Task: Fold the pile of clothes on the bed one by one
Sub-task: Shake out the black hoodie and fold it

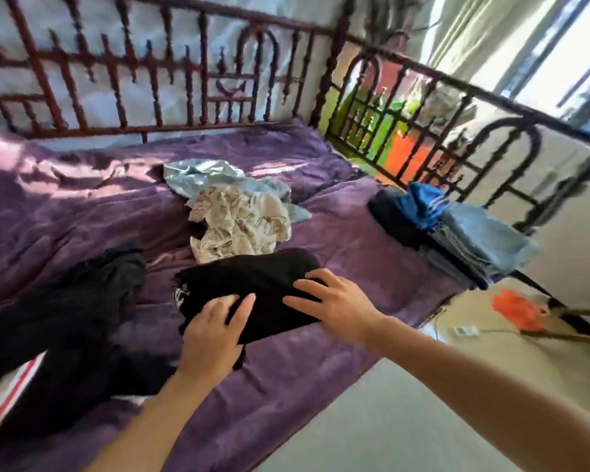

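Note:
A folded black garment [252,281] lies on the purple bed cover [82,206] near the bed's front edge. My left hand [215,332] rests flat on its near left part, fingers straight. My right hand [331,304] presses its right end with spread fingers. Behind it lies a crumpled cream patterned garment [242,226], and a light blue garment [201,175] sits further back. A heap of dark clothes [65,321] with a red and white stripe lies at the left.
A stack of folded clothes [470,236], denim, blue and black, sits at the bed's right end by the metal rail [457,137]. A wrought headboard [133,80] runs along the back. On the floor to the right lies an orange item [515,308].

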### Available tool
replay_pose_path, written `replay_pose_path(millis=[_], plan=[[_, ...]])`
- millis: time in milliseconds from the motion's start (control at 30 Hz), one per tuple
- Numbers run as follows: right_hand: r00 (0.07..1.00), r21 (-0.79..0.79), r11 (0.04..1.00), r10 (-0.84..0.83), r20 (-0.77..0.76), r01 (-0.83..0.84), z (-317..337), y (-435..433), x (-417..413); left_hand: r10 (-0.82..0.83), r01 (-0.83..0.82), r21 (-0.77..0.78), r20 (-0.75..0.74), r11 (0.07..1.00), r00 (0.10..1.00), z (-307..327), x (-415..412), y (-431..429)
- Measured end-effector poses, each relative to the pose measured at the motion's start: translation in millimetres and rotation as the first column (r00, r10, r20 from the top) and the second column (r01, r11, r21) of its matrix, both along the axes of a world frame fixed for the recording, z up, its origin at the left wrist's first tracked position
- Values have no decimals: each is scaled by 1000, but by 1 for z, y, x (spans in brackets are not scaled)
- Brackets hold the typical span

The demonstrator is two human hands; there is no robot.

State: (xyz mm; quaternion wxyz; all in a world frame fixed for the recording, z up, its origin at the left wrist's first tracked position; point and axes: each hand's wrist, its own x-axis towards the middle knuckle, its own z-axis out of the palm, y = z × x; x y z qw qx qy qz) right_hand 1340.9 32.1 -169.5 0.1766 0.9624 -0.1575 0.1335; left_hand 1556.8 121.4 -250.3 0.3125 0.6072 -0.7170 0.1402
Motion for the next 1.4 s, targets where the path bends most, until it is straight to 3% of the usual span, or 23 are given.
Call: replay_pose_path(millis=[233, 500, 633, 800, 1033, 1167, 1400], plan=[[983, -108, 979, -165, 83, 174, 67, -52, -181, -105, 137, -183, 174, 974, 979, 84, -160, -97], [974, 36, 976, -215, 69, 213, 56, -75, -291, -254, 248, 56, 224, 967, 941, 93, -266, -133], [944, 129, 941, -323, 63, 313, 54, -101, -324, -314, 285, 167, 177, 944, 933, 93, -304, -166], [918, 136, 915, -390, 65, 379, 58, -143, -357, -312, 290, 132, 190, 948, 931, 101, -338, -215], [937, 80, 934, -349, -7, 348, 74, -235, -379, -274, 261, 94, 167, 961, 947, 97, -359, -303], [937, 132, 931, -326, -126, 341, 80, -308, -386, -250, 240, 88, 128, 967, 960, 91, -368, -366], [976, 149, 964, -217, -23, 218, 82, -427, -398, -120, 107, 105, 128, 989, 985, 103, -386, -467]])
